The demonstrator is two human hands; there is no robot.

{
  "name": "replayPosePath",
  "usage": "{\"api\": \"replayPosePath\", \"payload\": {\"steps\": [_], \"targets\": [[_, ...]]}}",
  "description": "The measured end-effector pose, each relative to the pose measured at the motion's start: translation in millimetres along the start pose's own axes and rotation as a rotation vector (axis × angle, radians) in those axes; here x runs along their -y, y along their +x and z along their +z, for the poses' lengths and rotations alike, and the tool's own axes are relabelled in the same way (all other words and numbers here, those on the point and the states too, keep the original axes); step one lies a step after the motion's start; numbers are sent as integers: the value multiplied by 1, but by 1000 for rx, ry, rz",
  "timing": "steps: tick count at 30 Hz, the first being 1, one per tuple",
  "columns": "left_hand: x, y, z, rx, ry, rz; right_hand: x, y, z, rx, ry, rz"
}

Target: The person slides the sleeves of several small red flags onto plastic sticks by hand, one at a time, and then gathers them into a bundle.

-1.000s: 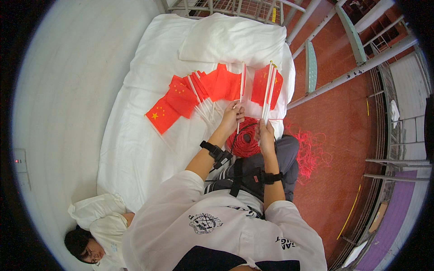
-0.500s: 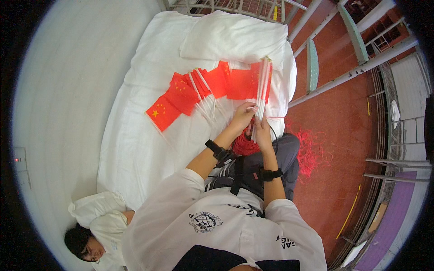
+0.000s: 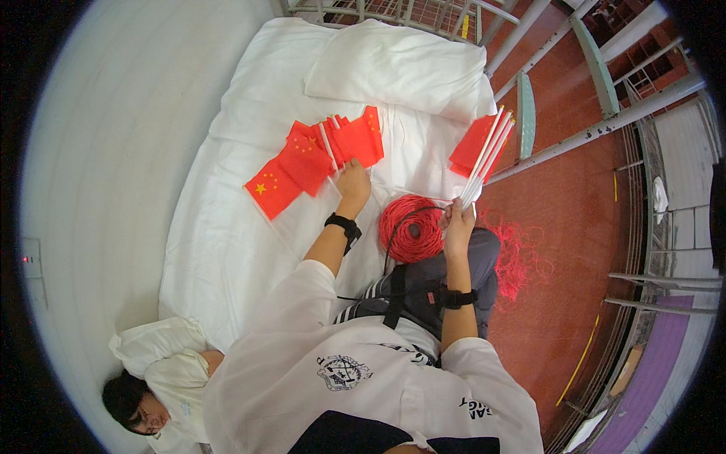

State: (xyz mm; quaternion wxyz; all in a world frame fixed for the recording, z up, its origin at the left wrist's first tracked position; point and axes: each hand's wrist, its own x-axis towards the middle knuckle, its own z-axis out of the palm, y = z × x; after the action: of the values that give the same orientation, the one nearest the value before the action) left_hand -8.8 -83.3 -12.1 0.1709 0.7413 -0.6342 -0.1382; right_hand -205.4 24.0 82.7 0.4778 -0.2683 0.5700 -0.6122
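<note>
My right hand (image 3: 458,221) is closed around the white sticks of a bundle of small red flags (image 3: 473,144), held up at the bed's right side. The cloths hang to the left of the sticks. My left hand (image 3: 353,184) reaches over the bed, fingers pinched at the stick ends of a fanned pile of red flags (image 3: 304,163) with yellow stars. Just left of my right hand, a coil of red cord (image 3: 392,227) lies by my leg, with a thin dark cable across it.
A white sheet (image 3: 219,219) covers the bed, with a pillow (image 3: 401,68) at its far end. Metal bunk rails and a ladder (image 3: 525,113) stand on the right. Red strands (image 3: 518,257) tangle over the red floor. Another person (image 3: 178,378) lies at the lower left.
My hands have parted. The right one has carried the flag bundle to the right, and the left has moved left to the flag pile. The red coil is now uncovered.
</note>
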Motion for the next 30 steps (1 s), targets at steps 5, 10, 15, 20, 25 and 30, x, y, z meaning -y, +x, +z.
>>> {"api": "replayPosePath", "payload": {"steps": [5, 10, 15, 20, 25, 30], "targets": [[-3, -3, -10, -56, 36, -68, 2, -2, -2, 1, 15, -14], [23, 1, -4, -4, -112, -253, -1, -2, -4, 20, 60, 1], [33, 8, -19, 46, -396, -72, -5, 1, -4, 23, 15, 16], [1, -4, -58, 186, -898, 129, -5, -3, -3, 54, 2, 80], [-12, -7, -49, 211, -608, 405, -10, -1, -3, 93, 45, 83], [-21, -16, -46, 181, -461, 220, -14, 1, -10, 23, 38, 66]]}}
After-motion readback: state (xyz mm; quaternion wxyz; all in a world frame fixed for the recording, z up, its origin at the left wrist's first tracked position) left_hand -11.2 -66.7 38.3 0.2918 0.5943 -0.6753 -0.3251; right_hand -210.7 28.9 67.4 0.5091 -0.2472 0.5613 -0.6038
